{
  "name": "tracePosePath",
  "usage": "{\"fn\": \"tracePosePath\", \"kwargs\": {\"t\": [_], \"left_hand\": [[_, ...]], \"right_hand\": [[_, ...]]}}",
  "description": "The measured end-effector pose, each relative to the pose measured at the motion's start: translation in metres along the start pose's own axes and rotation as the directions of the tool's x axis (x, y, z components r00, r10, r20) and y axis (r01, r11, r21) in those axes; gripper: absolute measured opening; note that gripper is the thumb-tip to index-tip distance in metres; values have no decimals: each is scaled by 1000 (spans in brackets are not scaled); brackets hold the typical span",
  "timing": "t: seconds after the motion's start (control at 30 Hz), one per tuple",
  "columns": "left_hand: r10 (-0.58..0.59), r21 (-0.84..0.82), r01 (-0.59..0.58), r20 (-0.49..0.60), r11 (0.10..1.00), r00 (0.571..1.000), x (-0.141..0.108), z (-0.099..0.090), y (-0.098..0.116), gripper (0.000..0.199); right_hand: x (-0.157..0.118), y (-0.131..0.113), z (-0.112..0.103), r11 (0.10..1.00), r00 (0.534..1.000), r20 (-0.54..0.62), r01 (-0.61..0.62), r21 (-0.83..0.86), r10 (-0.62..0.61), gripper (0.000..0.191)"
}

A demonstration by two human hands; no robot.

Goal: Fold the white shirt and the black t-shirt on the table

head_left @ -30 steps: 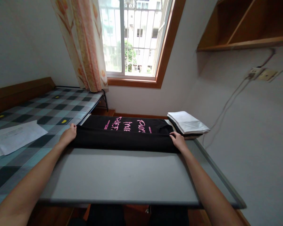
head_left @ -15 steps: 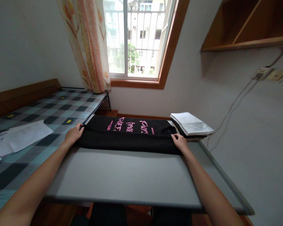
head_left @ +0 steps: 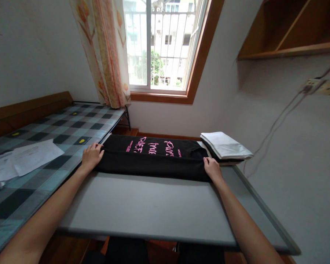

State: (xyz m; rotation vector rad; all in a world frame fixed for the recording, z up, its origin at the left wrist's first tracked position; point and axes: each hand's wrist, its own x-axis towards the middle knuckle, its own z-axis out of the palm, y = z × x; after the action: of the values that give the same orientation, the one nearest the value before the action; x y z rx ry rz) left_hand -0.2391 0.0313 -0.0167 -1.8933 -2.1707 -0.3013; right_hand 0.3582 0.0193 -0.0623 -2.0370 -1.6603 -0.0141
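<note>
A black garment with pink lettering (head_left: 154, 165) lies across the far part of the grey table (head_left: 154, 205), its near side folded over in a long strip. At its left end, my left hand (head_left: 92, 157) has its fingers closed on the cloth near the fold. My right hand (head_left: 213, 168) pinches the right end by the fold's edge. Just beyond my right hand, a stack of folded cloths with a white one on top (head_left: 222, 145) sits on the table.
Left of the table is a bed with a checked cover (head_left: 52, 128), with white papers (head_left: 35, 157) on it. A curtain (head_left: 107, 55) hangs beside the window. A wooden shelf (head_left: 288, 29), a wall socket (head_left: 315, 85) and cables are on the right wall.
My left hand has shifted slightly right along the garment's end, its fingers lying more over the cloth. My right hand stays at the right end. The view has moved slightly.
</note>
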Motion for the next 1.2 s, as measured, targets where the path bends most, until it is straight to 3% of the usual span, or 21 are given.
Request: {"fn": "tracePosePath", "kwargs": {"t": [0.1,0.17,0.23,0.33,0.4,0.53,0.63,0.77,0.87,0.97,1.2], "left_hand": [[244,-164,-238,17,957,970,-7,0,33,40],[439,-315,-405,41,858,898,-14,0,61,43],[608,-404,-538,57,740,792,-24,1,92,46],[730,-450,-635,56,628,682,-37,4,133,49],[756,-448,-660,57,604,653,-43,7,153,51],[760,-403,-676,81,617,645,-49,14,168,56],[761,-382,-687,70,618,645,-51,19,167,56],[757,-377,-686,68,623,650,-53,20,165,56],[754,-379,-680,77,627,652,-53,19,164,57],[752,-386,-677,74,627,655,-53,19,164,56],[749,-410,-665,71,624,659,-52,22,164,57]], "right_hand": [[-5,-5,-6,998,998,-31,50,-22,-51,33],[-11,-11,-11,994,995,-59,76,-74,-80,31],[-17,-19,-13,983,995,-63,64,-172,-76,31],[-22,-27,-14,945,999,-24,24,-327,-33,30],[-24,-29,-15,923,1000,2,19,-385,-20,29],[-29,-31,-23,911,998,-34,40,-411,-59,30],[-40,-38,-25,917,977,-57,172,-359,-206,37],[-55,-50,-11,878,909,128,416,-238,-396,54],[-60,-50,0,893,900,253,407,-193,-356,58],[-59,-45,3,902,892,296,400,-163,-342,60],[-39,-40,-4,910,915,185,386,-149,-358,49]]}}
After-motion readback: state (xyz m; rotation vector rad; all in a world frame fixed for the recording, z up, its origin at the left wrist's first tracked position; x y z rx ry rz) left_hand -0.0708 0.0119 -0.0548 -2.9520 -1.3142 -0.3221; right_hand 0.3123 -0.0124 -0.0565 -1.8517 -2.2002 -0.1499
